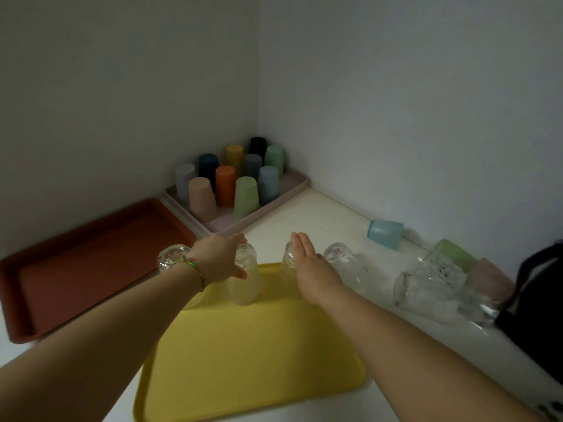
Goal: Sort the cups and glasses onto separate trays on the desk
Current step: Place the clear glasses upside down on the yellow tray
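A yellow tray (249, 354) lies in front of me with three clear glasses upside down along its far edge. My left hand (217, 258) grips the middle glass (245, 284), thumb and fingers curled round it. Another glass (172, 257) stands just left of my wrist. My right hand (307, 269) has straight fingers that rest against the right glass (288, 260). A fourth upturned glass (344, 263) stands on the desk just right of that hand. A pink tray (286, 190) in the back corner holds several coloured cups (225, 185) upside down.
A red-brown tray (91, 254) lies at the left. On the desk at the right lie a blue cup (385, 234), a green cup (455, 252), a pink cup (490, 280) and several glasses (426, 287) on their sides. A black bag (539, 315) stands at the right edge.
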